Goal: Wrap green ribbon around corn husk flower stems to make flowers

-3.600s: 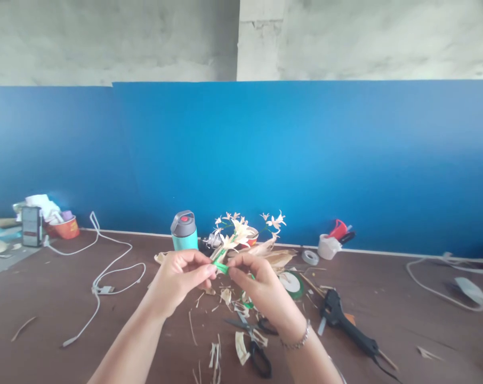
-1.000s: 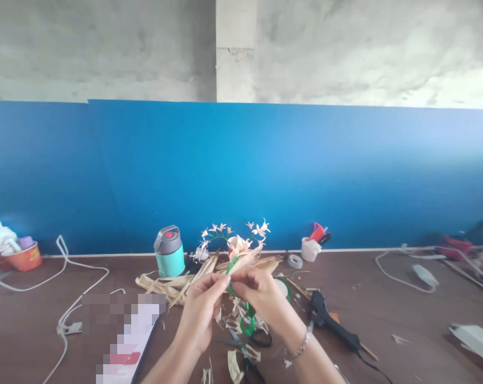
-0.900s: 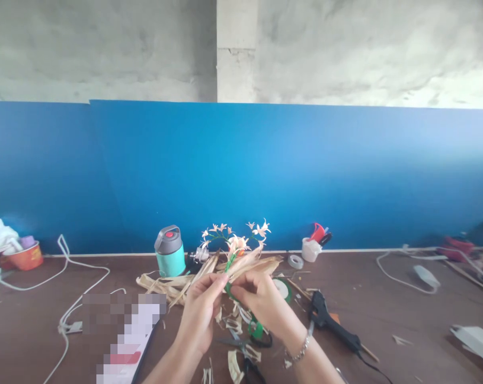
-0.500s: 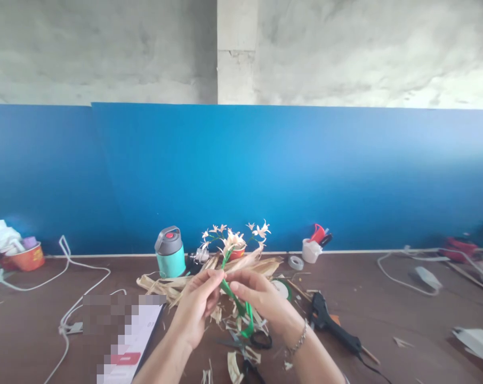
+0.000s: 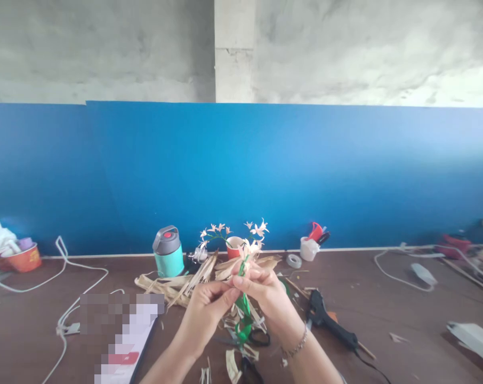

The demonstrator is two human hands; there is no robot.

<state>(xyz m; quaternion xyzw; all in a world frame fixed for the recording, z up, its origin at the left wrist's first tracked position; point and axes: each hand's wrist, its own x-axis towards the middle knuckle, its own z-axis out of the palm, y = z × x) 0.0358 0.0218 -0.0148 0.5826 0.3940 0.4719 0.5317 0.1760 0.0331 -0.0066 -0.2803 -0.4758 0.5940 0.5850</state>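
Note:
My right hand [image 5: 267,293] is closed in a pinch on the green-wrapped stem of a pale, husk-like artificial flower [image 5: 249,249]. My left hand [image 5: 209,309] is closed too, its thumb and index fingertips meeting right beside the right thumb. Whatever lies between the left fingertips is hidden. A strip of green tape [image 5: 243,332] hangs below the hands. Scissors with black handles [image 5: 259,337] lie beneath it among pale scraps. Behind the hands spread dried corn husks [image 5: 161,288], and small flower sprays [image 5: 259,228] stand by an orange cup [image 5: 234,247].
A teal flask [image 5: 169,261] stands behind on the left. To the right lie a black glue gun [image 5: 325,320], a tape roll [image 5: 294,261] and a white pen cup [image 5: 309,249]. White cables [image 5: 83,290] and a partly blurred flat item [image 5: 123,346] are on the left. A blue partition [image 5: 241,170] backs the table.
My right hand has shifted its grip, and the held flower has moved right and slightly down, uncovering the orange cup. My left hand has moved right and lower. The green tape still hangs down.

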